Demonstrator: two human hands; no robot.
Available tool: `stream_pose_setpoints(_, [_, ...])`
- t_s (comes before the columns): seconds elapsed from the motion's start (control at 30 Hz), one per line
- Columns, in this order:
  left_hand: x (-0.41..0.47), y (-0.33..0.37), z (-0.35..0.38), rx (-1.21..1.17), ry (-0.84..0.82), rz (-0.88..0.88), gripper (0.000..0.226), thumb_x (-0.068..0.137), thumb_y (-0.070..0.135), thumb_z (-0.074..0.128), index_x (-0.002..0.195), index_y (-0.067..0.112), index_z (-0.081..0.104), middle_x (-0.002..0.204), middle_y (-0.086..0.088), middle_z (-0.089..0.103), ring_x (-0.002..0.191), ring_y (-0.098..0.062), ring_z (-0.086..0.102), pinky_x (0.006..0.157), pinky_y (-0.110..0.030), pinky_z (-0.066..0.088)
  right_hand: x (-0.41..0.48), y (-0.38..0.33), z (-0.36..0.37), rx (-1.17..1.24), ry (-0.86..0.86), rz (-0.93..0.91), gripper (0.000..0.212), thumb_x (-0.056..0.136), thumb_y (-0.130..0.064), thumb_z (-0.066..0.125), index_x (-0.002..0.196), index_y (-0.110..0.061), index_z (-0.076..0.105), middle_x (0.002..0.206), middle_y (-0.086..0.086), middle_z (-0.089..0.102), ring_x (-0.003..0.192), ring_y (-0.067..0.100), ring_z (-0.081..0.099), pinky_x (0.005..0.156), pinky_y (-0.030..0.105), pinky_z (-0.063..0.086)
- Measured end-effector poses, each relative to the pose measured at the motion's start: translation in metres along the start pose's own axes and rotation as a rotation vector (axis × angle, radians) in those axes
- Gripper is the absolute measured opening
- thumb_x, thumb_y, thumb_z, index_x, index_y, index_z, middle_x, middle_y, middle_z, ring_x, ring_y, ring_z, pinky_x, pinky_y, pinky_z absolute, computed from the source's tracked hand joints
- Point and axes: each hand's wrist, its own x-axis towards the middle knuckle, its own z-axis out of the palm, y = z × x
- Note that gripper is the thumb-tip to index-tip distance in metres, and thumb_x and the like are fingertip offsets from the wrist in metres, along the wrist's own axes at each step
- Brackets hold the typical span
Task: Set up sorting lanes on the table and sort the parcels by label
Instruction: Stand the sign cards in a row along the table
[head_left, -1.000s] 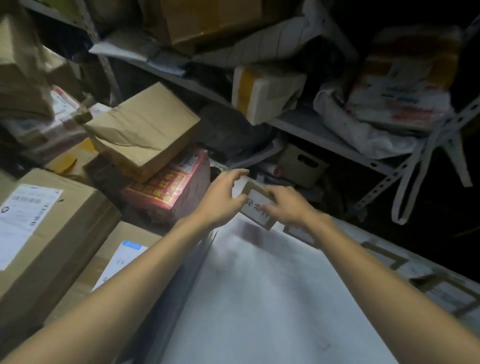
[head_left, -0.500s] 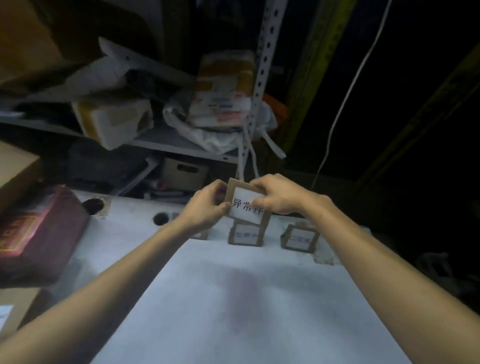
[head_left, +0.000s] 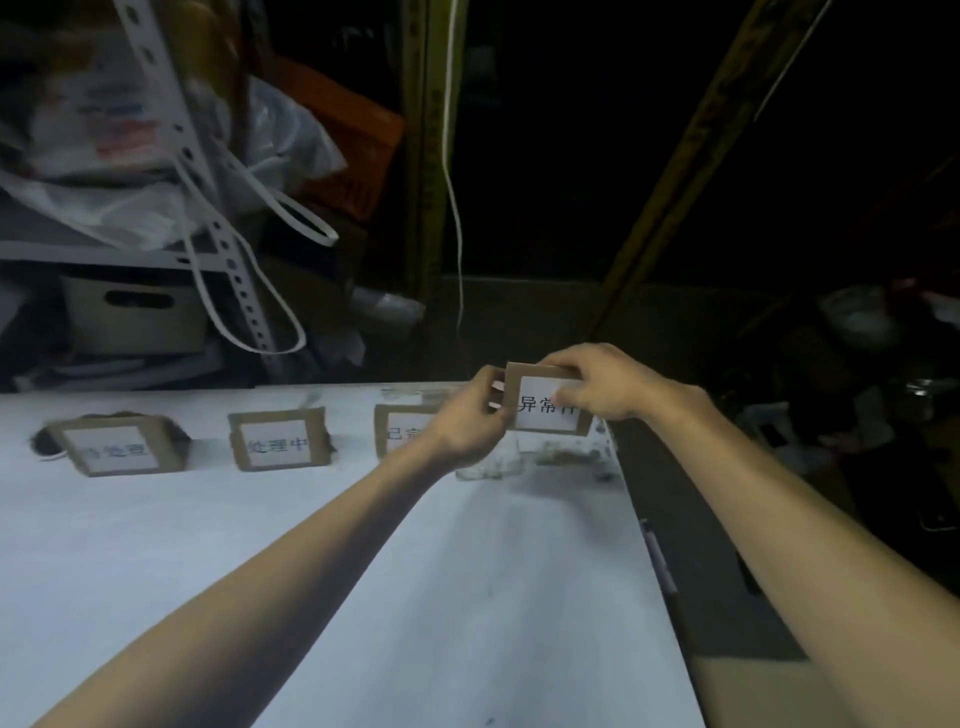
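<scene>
Left hand (head_left: 467, 418), right hand (head_left: 605, 389) pinching fourth lane card (head_left: 545, 413), 1 o'clock.
Three cards (head_left: 280, 440) up on desk (head_left: 311, 571), 10–12 o'clock; sorting apparently unstarted.

Open desk (head_left: 270, 582) from 6 to 9 o'clock gives passage, while a row of label cards (head_left: 279, 439) lines its far edge from 10 to 12 o'clock, with shelf clutter (head_left: 135, 322) behind.

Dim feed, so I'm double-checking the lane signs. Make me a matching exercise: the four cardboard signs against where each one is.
Signs: 1 异常件 sign; 2 处理中 sign; 3 blurred-text sign; 4 sign starting 已.
Places: A farthest left on the table; B partly behind the left hand; C held by left hand and right hand; D standing between two other signs.
Pairs: 1-C; 2-D; 3-A; 4-B.
</scene>
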Motion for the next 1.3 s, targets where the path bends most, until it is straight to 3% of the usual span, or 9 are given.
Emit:
stream_pose_setpoints(0.13, [0.022,-0.025,0.039,-0.049,0.009,-0.052,0.039,0.098,0.017,0.052,0.136,0.017,0.042,0.125,-0.005,0.06,0.108,-0.018,0.058,0.081,-0.028,0.051,0.024,0.041,0.021,0.02,0.003,0.022,0.043,0.097,-0.012,0.062,0.137,-0.023,0.057,0.106,-0.01,0.052,0.104,0.008,0.054,0.083,0.024,0.052])
stream_pose_setpoints(0.27, [0.032,-0.055,0.06,-0.042,0.016,-0.106,0.039,0.098,0.017,0.05,0.136,0.013,0.041,0.124,-0.007,0.06,0.104,-0.023,0.063,0.075,-0.032,0.056,0.048,0.065,0.051,0.009,-0.056,-0.016,0.043,0.096,-0.01,0.062,0.137,-0.024,0.058,0.123,0.0,0.061,0.117,0.014,0.056,0.094,0.03,0.052])
stream_pose_setpoints(0.47, [0.033,-0.072,0.063,0.015,-0.006,-0.113,0.044,0.095,0.01,0.047,0.138,0.011,0.038,0.127,-0.013,0.061,0.105,-0.024,0.061,0.091,-0.041,0.054,0.056,0.072,0.068,-0.025,-0.037,-0.083,0.04,0.098,-0.007,0.057,0.134,-0.024,0.061,0.129,0.005,0.061,0.121,0.017,0.053,0.092,0.027,0.05])
stream_pose_setpoints(0.57, [0.033,-0.072,0.064,0.041,-0.009,-0.106,0.046,0.097,0.011,0.046,0.141,0.009,0.037,0.129,-0.013,0.06,0.103,-0.02,0.059,0.087,-0.033,0.052,0.057,0.074,0.068,-0.048,-0.039,-0.08,0.041,0.098,-0.006,0.055,0.135,-0.025,0.06,0.128,0.006,0.061,0.122,0.022,0.055,0.096,0.034,0.052])
stream_pose_setpoints(0.63, [0.033,-0.072,0.065,0.036,-0.001,-0.121,0.048,0.098,0.014,0.045,0.144,0.007,0.035,0.132,-0.013,0.059,0.109,-0.023,0.06,0.089,-0.036,0.052,0.058,0.075,0.07,-0.048,-0.044,-0.065,0.044,0.098,-0.007,0.055,0.137,-0.026,0.058,0.13,0.006,0.061,0.124,0.023,0.054,0.098,0.036,0.052])
stream_pose_setpoints(0.87, [0.025,-0.065,0.055,0.05,-0.03,-0.151,0.059,0.1,0.027,0.046,0.152,0.012,0.022,0.148,-0.014,0.044,0.124,-0.031,0.054,0.098,-0.047,0.05,0.053,0.071,0.067,-0.042,-0.059,-0.065,0.064,0.094,-0.027,0.066,0.152,-0.031,0.038,0.154,0.005,0.042,0.143,0.024,0.036,0.111,0.039,0.038])
stream_pose_setpoints(1.07, [0.009,-0.045,0.025,0.142,-0.035,-0.107,0.063,0.097,0.017,0.05,0.153,0.022,0.021,0.152,-0.012,0.039,0.132,-0.03,0.047,0.105,-0.044,0.044,0.037,0.036,0.048,0.029,-0.029,-0.073,0.058,0.096,-0.045,0.061,0.15,-0.038,0.039,0.155,-0.001,0.04,0.143,0.022,0.035,0.108,0.04,0.035])
stream_pose_setpoints(1.2, [-0.016,-0.024,-0.014,0.11,-0.002,-0.059,0.049,0.097,0.013,0.049,0.145,0.017,0.038,0.141,-0.008,0.051,0.128,-0.024,0.051,0.104,-0.042,0.046,0.029,-0.009,0.037,0.113,0.03,-0.163,0.048,0.099,-0.045,0.056,0.145,-0.033,0.049,0.149,-0.004,0.049,0.137,0.018,0.046,0.099,0.031,0.038])
stream_pose_setpoints(1.3, [-0.044,-0.017,-0.058,0.101,0.073,-0.012,0.035,0.097,0.012,0.049,0.133,0.015,0.052,0.127,-0.005,0.063,0.118,-0.02,0.059,0.102,-0.04,0.048,0.023,-0.057,0.034,0.216,0.023,-0.264,0.036,0.103,-0.042,0.05,0.134,-0.028,0.06,0.133,-0.005,0.062,0.119,0.01,0.054,0.089,0.026,0.037])
